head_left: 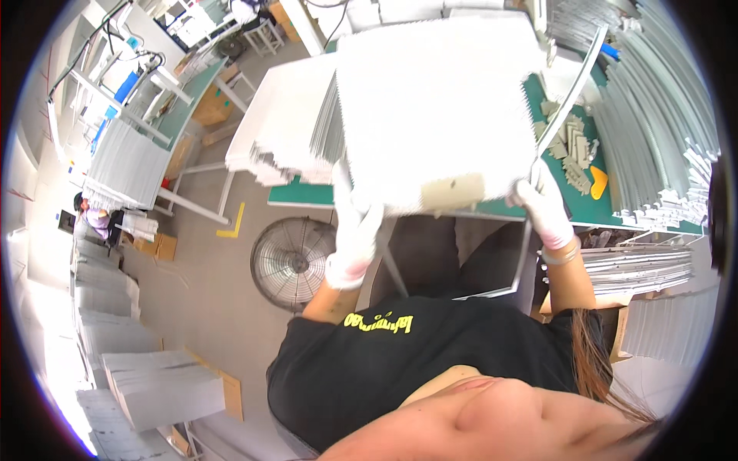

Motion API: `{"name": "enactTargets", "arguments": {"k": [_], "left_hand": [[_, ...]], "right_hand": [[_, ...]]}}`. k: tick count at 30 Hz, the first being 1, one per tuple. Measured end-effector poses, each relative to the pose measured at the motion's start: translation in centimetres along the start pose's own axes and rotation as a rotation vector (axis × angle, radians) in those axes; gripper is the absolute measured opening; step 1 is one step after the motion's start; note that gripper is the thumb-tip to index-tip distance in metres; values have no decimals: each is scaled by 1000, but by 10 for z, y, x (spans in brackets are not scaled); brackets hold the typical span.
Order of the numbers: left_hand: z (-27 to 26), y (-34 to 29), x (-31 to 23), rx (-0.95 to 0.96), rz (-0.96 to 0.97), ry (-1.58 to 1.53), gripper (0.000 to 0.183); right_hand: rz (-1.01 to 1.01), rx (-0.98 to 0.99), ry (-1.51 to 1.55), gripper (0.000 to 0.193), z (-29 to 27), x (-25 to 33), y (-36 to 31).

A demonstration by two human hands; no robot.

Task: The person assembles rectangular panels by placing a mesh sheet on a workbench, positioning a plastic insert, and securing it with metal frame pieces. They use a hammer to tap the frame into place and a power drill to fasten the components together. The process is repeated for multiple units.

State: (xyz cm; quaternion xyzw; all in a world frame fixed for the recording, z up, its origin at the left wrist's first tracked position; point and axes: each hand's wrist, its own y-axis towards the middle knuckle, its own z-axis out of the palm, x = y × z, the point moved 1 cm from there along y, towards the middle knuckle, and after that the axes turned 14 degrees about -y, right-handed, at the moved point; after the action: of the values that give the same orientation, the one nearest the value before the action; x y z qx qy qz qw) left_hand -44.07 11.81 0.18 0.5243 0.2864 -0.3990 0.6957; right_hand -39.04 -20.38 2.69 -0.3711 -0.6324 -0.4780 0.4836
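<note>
Both my hands wear white gloves and hold up a large white pleated filter panel [438, 107] over the green worktable [300, 192]. My left hand [352, 234] grips the panel's lower left corner. My right hand [547, 209] grips its lower right corner, together with a thin grey metal frame strip [570, 92] that runs along the panel's right side. A beige tab [452, 192] sits at the panel's lower edge between my hands. Another frame piece [523, 265] hangs below, over my lap.
A stack of white pleated panels [280, 131] lies on the table to the left. Grey corner pieces [573, 150] and an orange tool [598, 183] lie at right, beside piles of metal strips [653, 131]. A floor fan [290, 263] stands below; another person [96, 219] sits far left.
</note>
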Motion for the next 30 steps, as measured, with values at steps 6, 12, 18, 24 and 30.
{"name": "enactTargets", "arguments": {"k": [6, 12, 18, 24, 30], "left_hand": [[-33, 11, -18, -162, -70, -254, 48], [1, 141, -35, -73, 87, -82, 15], [33, 164, -8, -91, 100, -146, 11], [21, 149, 12, -80, 162, -104, 21], [16, 130, 30, -85, 125, -177, 30]], "right_hand": [[-192, 76, 24, 53, 19, 53, 27], [-366, -236, -257, 26, 0, 58, 97], [-393, -469, -256, 28, -11, 25, 100], [-419, -334, -178, 33, -9, 11, 105], [-390, -303, -148, 34, -12, 6, 102]]}}
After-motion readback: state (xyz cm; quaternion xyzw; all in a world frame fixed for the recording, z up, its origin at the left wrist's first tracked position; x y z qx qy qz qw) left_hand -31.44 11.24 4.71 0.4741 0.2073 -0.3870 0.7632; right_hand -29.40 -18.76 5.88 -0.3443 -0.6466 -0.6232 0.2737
